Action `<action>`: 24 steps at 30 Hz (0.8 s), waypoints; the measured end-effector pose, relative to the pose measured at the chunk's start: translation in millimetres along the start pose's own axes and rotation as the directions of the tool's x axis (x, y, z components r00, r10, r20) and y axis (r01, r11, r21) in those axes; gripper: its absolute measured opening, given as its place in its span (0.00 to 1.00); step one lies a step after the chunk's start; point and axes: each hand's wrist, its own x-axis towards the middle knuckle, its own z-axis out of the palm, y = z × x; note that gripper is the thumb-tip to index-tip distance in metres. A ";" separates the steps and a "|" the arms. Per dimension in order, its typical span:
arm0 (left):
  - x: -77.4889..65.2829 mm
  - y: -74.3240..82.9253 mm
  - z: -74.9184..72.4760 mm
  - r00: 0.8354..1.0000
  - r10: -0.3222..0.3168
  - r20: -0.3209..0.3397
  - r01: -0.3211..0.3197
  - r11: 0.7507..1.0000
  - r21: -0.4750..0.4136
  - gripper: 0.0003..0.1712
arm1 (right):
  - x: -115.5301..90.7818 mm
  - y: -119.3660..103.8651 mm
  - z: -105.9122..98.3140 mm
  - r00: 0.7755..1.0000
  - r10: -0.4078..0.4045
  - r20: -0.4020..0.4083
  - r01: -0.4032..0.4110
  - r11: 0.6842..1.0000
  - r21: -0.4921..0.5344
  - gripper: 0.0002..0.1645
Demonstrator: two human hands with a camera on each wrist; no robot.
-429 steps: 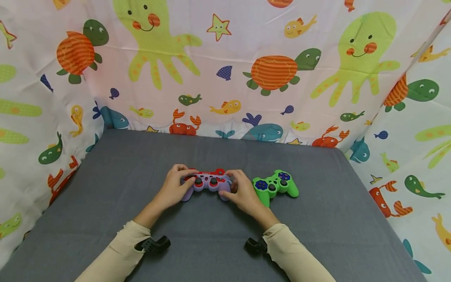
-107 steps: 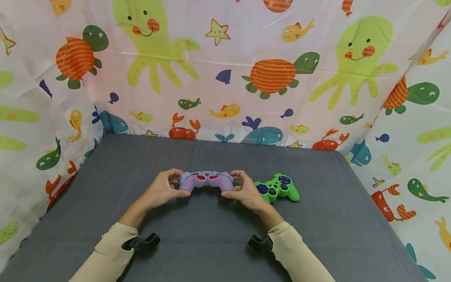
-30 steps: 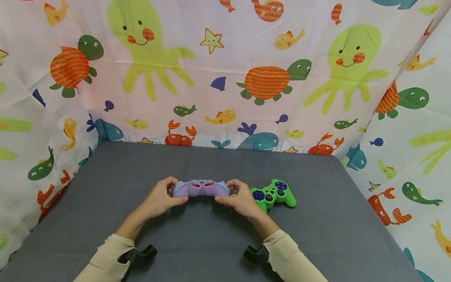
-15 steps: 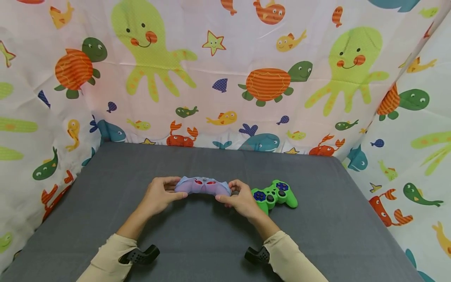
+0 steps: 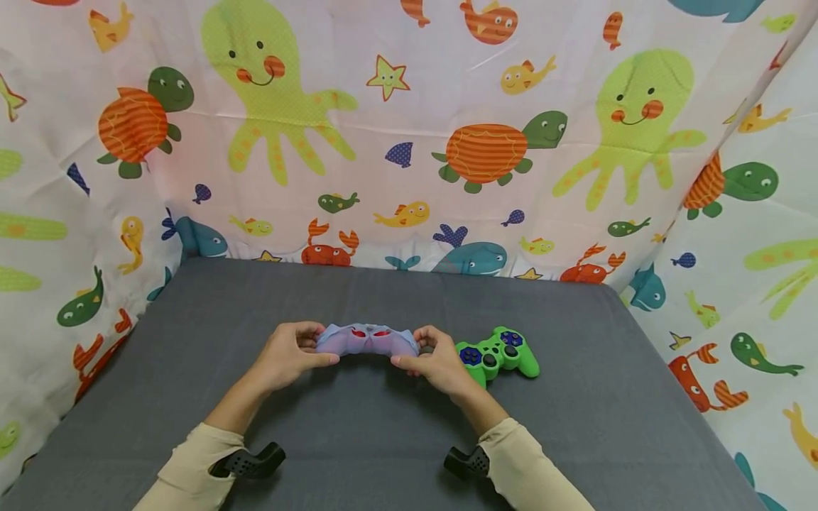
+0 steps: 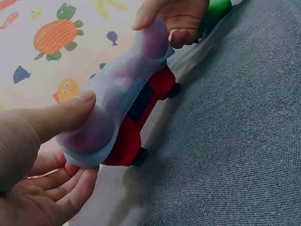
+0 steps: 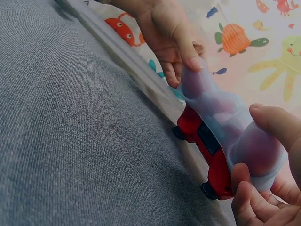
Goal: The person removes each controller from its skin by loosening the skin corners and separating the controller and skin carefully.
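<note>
A red game controller [image 6: 123, 143] wears a translucent lavender silicone cover [image 5: 367, 343]. In the head view its rounded back faces me, and red shows through two openings. My left hand [image 5: 284, 357] pinches the left grip, thumb on the near side and fingers behind. My right hand [image 5: 441, 360] holds the right grip the same way. Both wrist views show the cover stretched over the grips, while the red front with dark thumbsticks [image 7: 209, 190] is bare and turned toward the table. The controller is tilted, close over the cloth.
A green game controller [image 5: 501, 353] with dark blue button pads lies face up just right of my right hand. Grey cloth [image 5: 371, 440] covers the table. Behind and at both sides hangs a curtain [image 5: 409, 142] printed with sea animals.
Earlier the controller was face up, thumbsticks showing; since then it has been turned so its back faces me. Over the last second it tips slightly, both hands keeping their grip. The green controller stays put.
</note>
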 end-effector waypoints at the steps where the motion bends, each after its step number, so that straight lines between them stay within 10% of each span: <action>1: 0.1 -0.7 -0.6 1.000 0.001 0.009 -0.001 1.000 -0.004 0.30 | -0.3 -0.3 0.0 1.000 0.000 -0.001 0.000 1.000 0.002 0.25; 24: -5.0 10.4 4.3 1.000 -0.011 -0.012 0.012 0.996 0.092 0.21 | -0.9 -2.3 0.8 1.000 0.003 -0.019 -0.004 1.000 -0.012 0.23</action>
